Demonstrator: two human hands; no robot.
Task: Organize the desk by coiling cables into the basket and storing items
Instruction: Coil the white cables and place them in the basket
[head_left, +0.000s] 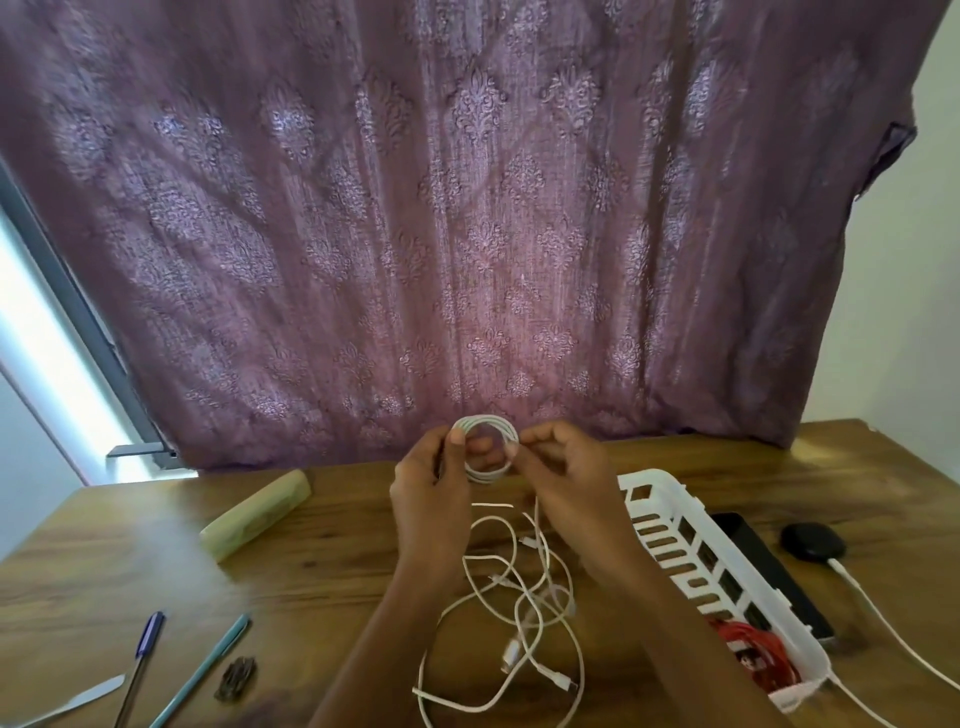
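we held the white coil (485, 422) up over the back of the desk (337, 571), left hand (431, 483) pinching its left side with the thumb across the loops, right hand (566, 478) pinching its right side, hands close together and both clamped on it. a strand ran down from the right hand into the loose cables (511, 652) tangled on the desk between our forearms. the basket (640, 480) sat just right of the right hand, with a red cable (748, 644) bundled in its near end.
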